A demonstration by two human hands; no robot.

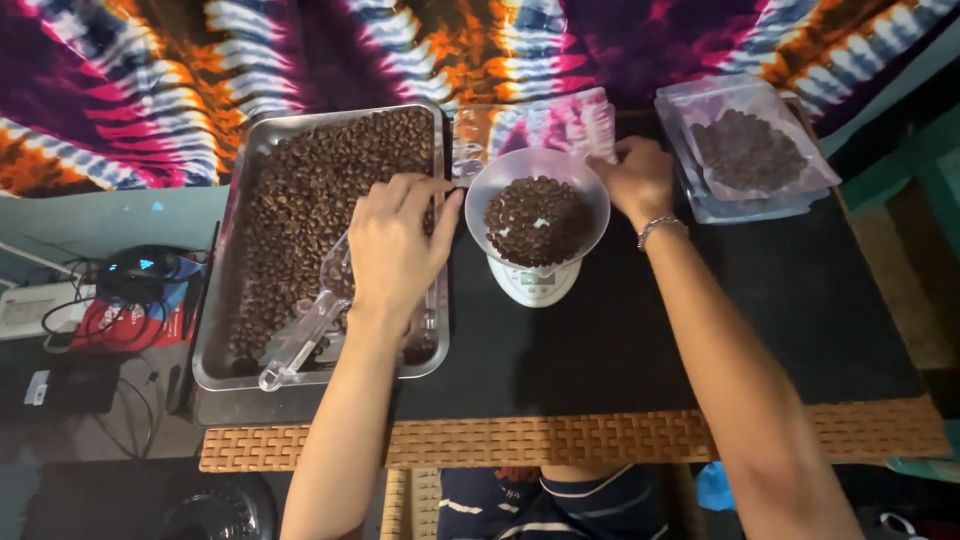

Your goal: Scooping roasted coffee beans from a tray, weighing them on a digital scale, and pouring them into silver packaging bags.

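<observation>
— On the table (600, 340), where does the bowl of beans sit against the two hands?

— Between them. The clear bowl (538, 205) rests on a small white scale (535, 283) at the middle of the dark table top. The left hand (398, 250) hangs just left of the bowl, its thumb tip almost at the rim; whether it touches, I cannot tell. The right hand (636, 178) is at the bowl's upper right edge, fingers curled against the rim.

— Is either hand holding anything?

— The left hand is closed around the top of a clear plastic scoop (305, 335), whose handle slants down and left over the metal tray (225, 330). The right hand is bent at the knuckles, but what it pinches, if anything, is hidden, so I cannot tell whether it grips.

— And the tray?

— It lies just left of the scale, full of brown coffee beans (330, 180), under the left hand. A clear bag of beans (748, 150) lies on flat plastic bags well right of the bowl, beyond the right hand. A tie-dyed cloth (300, 50) runs along the far edge.
</observation>
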